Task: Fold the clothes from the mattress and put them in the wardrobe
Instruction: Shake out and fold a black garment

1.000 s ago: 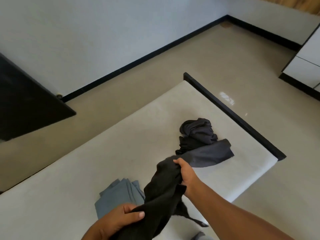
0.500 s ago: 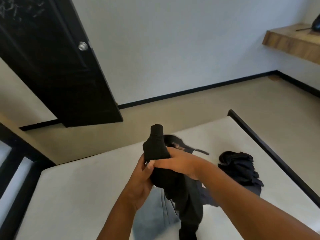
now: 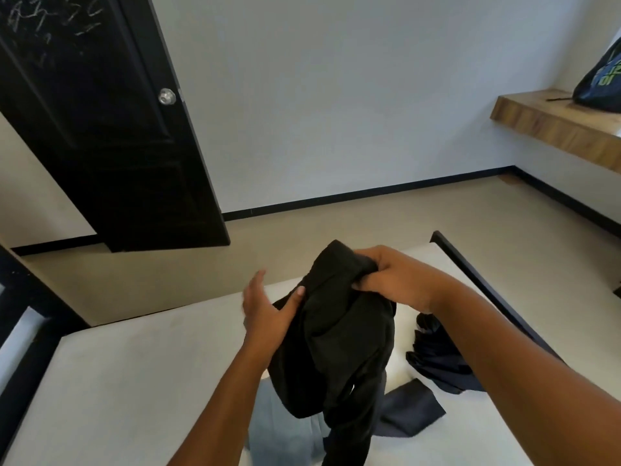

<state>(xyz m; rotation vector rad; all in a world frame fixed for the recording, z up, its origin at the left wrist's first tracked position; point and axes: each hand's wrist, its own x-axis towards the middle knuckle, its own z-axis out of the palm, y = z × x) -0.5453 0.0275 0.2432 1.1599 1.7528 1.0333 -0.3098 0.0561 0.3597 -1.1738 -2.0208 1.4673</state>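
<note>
The right hand (image 3: 393, 280) is curled tight round the bunched top of the black garment (image 3: 336, 331) and carries it in the air, the cloth hanging down below the fist in loose, uneven folds. Half a second ago both hands clasped that same bunch close together. Now the left hand (image 3: 265, 311) has let go and slid out to the side: its fingers are spread and free of the cloth, and only the thumb lies against the garment's flank.

I judge this a change of grip, not a fold. The left hand seems to be feeling for an edge or seam so the piece can be opened out, and the garment is not yet folded at all.

Under the hanging cloth, below both wrists, a grey-blue garment (image 3: 285, 428) lies on the mattress (image 3: 117, 381). A dark grey piece (image 3: 410, 412) lies just beside it, below the right forearm, and a dark heap (image 3: 437, 358) sits beyond that arm. So at least those pieces wait their turn.

Far beyond the left hand stands a black door (image 3: 100, 112). The wardrobe is not in view.
</note>
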